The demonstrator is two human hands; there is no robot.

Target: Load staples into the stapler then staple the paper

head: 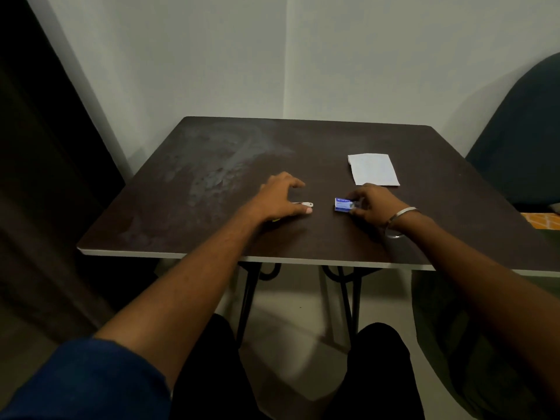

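Observation:
On the dark brown table [212, 165] my left hand [280, 195] arches over the stapler [304, 204], of which only a pale metal tip shows by my thumb and a yellow bit under my wrist. Whether the fingers grip it is unclear. My right hand [371, 204] pinches a small blue staple box [344, 205] that lies on the table. A folded white paper [373, 169] lies flat just beyond my right hand, apart from it.
The table stands in a corner of white walls. A dark curtain hangs at the left. A dark chair back [527, 131] rises at the right, with an orange patterned cloth [542, 221] beside the table's right edge. The table's white front edge [212, 255] runs above my knees.

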